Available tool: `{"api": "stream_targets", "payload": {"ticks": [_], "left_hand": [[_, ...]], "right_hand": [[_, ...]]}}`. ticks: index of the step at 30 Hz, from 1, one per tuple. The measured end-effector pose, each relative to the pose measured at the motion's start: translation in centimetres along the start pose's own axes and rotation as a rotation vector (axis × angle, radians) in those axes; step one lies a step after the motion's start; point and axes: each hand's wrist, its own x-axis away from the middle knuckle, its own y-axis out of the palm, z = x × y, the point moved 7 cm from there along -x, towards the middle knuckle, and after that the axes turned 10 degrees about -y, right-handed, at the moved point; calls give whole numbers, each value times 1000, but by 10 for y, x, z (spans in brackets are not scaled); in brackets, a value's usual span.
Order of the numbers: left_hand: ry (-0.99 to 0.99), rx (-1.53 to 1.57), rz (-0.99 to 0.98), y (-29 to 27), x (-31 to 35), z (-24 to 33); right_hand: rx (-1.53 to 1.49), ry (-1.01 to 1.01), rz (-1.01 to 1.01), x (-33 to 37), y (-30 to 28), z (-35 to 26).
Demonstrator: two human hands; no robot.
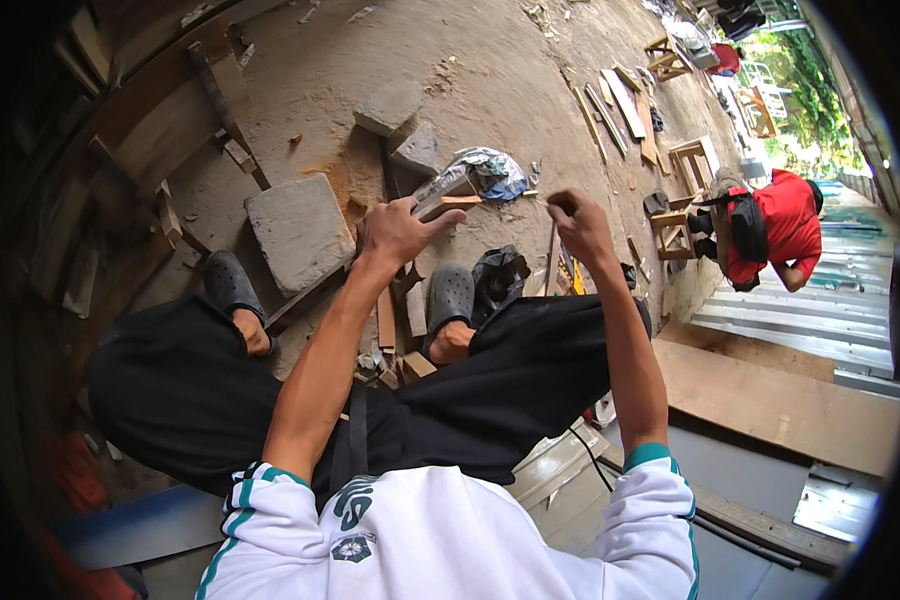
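Observation:
My left hand (395, 230) is closed over a piece of wood (448, 204) in front of my knees, its thumb stretched out along the near side. The wood has a pale edge, and my fingers hide part of it. To the right, my right hand (582, 228) is raised with thumb and forefinger pinched together. Something thin and light may be at those fingertips, too small to name. Just beyond the wood lies a crumpled silver-and-blue plastic bag (495, 172). A square stone block (300, 232) sits left of my left hand.
Offcuts (386, 318) lie between my feet, near a black plastic bag (500, 275). Two smaller stone blocks (388, 108) stand farther off. Planks (625, 105) and wooden stools (692, 162) are at the right. A person in a red shirt (782, 228) bends over there.

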Motion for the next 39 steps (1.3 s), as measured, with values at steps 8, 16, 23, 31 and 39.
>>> {"api": "stream_targets", "payload": {"ticks": [8,16,23,31,39], "left_hand": [[-19,-46,-44,9,8,1],[-30,-78,-2,1,13,-1],[-18,-148,52,13,8,-10],[-31,-182,39,14,3,-18],[-78,-85,42,-6,7,-20]], "right_hand": [[-318,-152,-182,-18,59,-79],[-195,-234,-269,-28,81,-91],[-127,-211,-362,-35,100,-83],[133,-110,-237,-43,101,-1],[-191,-85,-172,-41,62,-35]]}}
